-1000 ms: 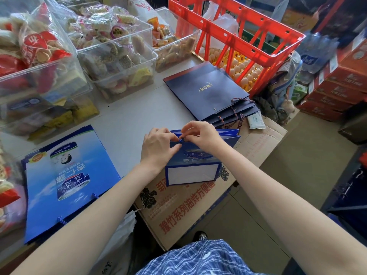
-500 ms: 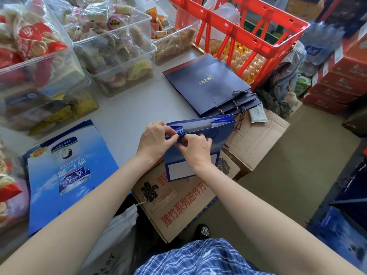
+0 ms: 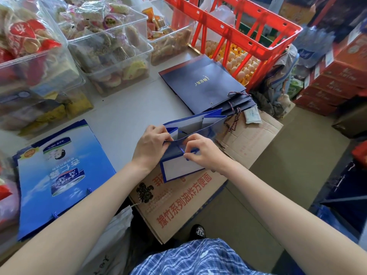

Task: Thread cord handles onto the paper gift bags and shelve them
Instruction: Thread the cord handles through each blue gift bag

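Probably a shop stockroom: snack bins (image 3: 111,56), egg crate (image 3: 238,36), stacked cartons (image 3: 333,80).

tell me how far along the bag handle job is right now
Done, apparently: the light blue printed bags lying flat at the table's left edge show cord ends at their near edge. In hand: the left hand holds the open small blue bag while the right hand pinches a blue cord at its near panel. Left: the navy bags have loose cords; no shelving is visible.

Flat bags (image 3: 59,175) left — open bag (image 3: 190,139) between hands, on carton (image 3: 188,197).
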A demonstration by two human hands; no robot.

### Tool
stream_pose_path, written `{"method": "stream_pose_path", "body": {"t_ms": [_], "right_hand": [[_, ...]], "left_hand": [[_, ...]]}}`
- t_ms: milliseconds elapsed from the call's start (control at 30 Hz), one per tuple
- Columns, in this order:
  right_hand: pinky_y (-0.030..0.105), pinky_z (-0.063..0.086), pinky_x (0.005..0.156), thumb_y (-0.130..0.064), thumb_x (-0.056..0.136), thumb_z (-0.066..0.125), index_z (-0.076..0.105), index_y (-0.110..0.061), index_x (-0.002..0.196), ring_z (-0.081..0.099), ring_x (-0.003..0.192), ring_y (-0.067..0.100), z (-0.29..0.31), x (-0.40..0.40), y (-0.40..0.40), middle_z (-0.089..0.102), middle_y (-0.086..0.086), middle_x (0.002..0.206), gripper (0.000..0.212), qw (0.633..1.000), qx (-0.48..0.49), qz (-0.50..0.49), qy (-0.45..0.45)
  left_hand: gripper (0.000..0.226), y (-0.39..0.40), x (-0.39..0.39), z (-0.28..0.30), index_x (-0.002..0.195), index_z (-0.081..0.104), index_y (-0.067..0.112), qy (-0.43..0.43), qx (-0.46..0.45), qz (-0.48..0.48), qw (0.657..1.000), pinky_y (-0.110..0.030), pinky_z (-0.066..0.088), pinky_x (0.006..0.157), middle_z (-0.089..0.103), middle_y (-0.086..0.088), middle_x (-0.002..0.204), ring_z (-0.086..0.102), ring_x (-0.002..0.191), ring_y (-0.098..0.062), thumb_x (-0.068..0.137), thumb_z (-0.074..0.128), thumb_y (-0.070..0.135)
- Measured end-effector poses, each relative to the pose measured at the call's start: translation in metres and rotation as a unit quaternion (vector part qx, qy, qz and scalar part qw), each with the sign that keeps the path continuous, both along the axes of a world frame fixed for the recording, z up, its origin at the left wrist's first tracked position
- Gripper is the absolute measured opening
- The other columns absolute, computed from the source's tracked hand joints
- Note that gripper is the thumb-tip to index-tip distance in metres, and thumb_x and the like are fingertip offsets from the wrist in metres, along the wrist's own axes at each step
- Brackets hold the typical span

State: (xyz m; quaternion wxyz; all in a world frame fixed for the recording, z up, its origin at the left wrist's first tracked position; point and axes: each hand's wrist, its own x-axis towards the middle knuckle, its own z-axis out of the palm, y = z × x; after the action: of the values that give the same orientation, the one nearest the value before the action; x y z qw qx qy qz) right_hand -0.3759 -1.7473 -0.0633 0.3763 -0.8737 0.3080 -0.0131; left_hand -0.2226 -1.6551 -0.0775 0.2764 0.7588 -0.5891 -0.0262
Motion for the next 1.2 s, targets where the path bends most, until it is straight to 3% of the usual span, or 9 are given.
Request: {"method": "stream_pose_path", "body": {"t_ms": [133, 267, 400, 567, 700, 867, 1000, 1100, 1200], "right_hand": [[0.028, 0.045, 0.090, -0.023, 0.086, 0.066, 0.067, -0.014, 0.076, 0.053, 0.097, 0.010, 0.016, -0.006, -0.006, 0.059, 0.000, 0.109, 0.013, 0.999, -0.039, 0.018, 0.011], [0.036, 0.051, 0.079, -0.021, 0.088, 0.063, 0.072, -0.005, 0.090, 0.062, 0.085, 0.023, 0.033, 0.008, -0.018, 0.067, 0.009, 0.093, 0.018, 0.987, -0.120, -0.089, -0.056], [0.037, 0.050, 0.088, -0.017, 0.089, 0.059, 0.070, -0.012, 0.108, 0.061, 0.099, 0.029, 0.020, 0.025, -0.017, 0.067, 0.012, 0.108, 0.022, 0.983, -0.133, -0.106, 0.072], [0.030, 0.045, 0.069, -0.024, 0.087, 0.063, 0.071, -0.020, 0.102, 0.062, 0.093, 0.026, 0.006, 0.038, -0.005, 0.067, 0.008, 0.100, 0.018, 0.977, -0.141, -0.114, 0.109], [0.031, 0.047, 0.078, -0.020, 0.089, 0.060, 0.072, -0.017, 0.103, 0.062, 0.096, 0.025, 0.003, 0.036, -0.002, 0.068, 0.007, 0.104, 0.018, 0.979, -0.146, -0.130, 0.064], [0.027, 0.048, 0.078, -0.018, 0.090, 0.061, 0.072, -0.008, 0.098, 0.062, 0.083, 0.015, 0.015, 0.024, -0.012, 0.070, 0.007, 0.092, 0.017, 0.980, -0.073, -0.171, -0.068], [0.020, 0.048, 0.068, -0.011, 0.087, 0.065, 0.070, -0.008, 0.088, 0.061, 0.066, 0.005, 0.025, 0.019, -0.011, 0.067, 0.000, 0.073, 0.006, 0.939, 0.136, -0.244, -0.201], [0.030, 0.054, 0.074, -0.005, 0.080, 0.071, 0.064, -0.006, 0.086, 0.067, 0.072, 0.017, 0.024, 0.016, -0.009, 0.069, 0.010, 0.076, 0.009, 0.923, 0.175, -0.239, -0.244], [0.033, 0.055, 0.080, -0.009, 0.076, 0.075, 0.066, -0.007, 0.082, 0.069, 0.078, 0.024, 0.020, 0.008, -0.007, 0.072, 0.013, 0.081, 0.011, 0.930, 0.172, -0.213, -0.245]], "left_hand": [[0.008, 0.004, 0.001, -0.003, 0.076, 0.070, 0.007, -0.012, -0.019, -0.029, 0.999, -0.030, 0.048, 0.056, 0.064, -0.004, 0.081, 0.055, 0.079, -0.026, 0.072, 0.075, 0.003], [0.008, 0.009, 0.009, -0.001, 0.075, 0.068, 0.009, -0.017, -0.012, -0.070, 0.997, -0.037, 0.054, 0.064, 0.064, -0.002, 0.097, 0.042, 0.097, -0.018, 0.073, 0.074, 0.005], [0.009, 0.009, 0.009, 0.004, 0.078, 0.062, 0.011, -0.024, 0.023, -0.148, 0.988, -0.042, 0.046, 0.085, 0.061, -0.005, 0.121, 0.046, 0.110, -0.030, 0.077, 0.068, 0.004], [0.008, 0.013, 0.005, 0.005, 0.079, 0.063, 0.010, 0.011, 0.056, -0.169, 0.984, -0.034, 0.037, 0.094, 0.056, -0.009, 0.125, 0.047, 0.116, -0.034, 0.080, 0.068, 0.004], [0.005, 0.016, 0.005, 0.005, 0.081, 0.063, 0.010, 0.030, 0.073, -0.171, 0.982, -0.030, 0.033, 0.097, 0.051, -0.011, 0.127, 0.044, 0.120, -0.030, 0.081, 0.067, 0.006], [0.015, 0.008, 0.007, 0.016, 0.082, 0.064, 0.016, 0.104, 0.071, -0.149, 0.981, -0.025, 0.042, 0.085, 0.060, -0.001, 0.105, 0.055, 0.099, -0.015, 0.082, 0.059, 0.031], [0.020, -0.015, -0.005, 0.031, 0.099, 0.068, 0.012, 0.154, 0.102, -0.054, 0.981, -0.019, 0.031, 0.071, 0.064, 0.000, 0.092, 0.055, 0.087, -0.015, 0.093, 0.053, 0.024], [0.026, -0.027, -0.008, 0.033, 0.092, 0.073, 0.014, 0.202, 0.158, -0.022, 0.966, -0.019, 0.026, 0.067, 0.058, -0.002, 0.088, 0.051, 0.087, -0.015, 0.094, 0.052, 0.028], [0.024, -0.034, -0.013, 0.035, 0.090, 0.073, 0.010, 0.300, 0.161, 0.010, 0.940, -0.020, 0.033, 0.076, 0.056, -0.002, 0.093, 0.051, 0.094, -0.015, 0.093, 0.052, 0.020]]}}
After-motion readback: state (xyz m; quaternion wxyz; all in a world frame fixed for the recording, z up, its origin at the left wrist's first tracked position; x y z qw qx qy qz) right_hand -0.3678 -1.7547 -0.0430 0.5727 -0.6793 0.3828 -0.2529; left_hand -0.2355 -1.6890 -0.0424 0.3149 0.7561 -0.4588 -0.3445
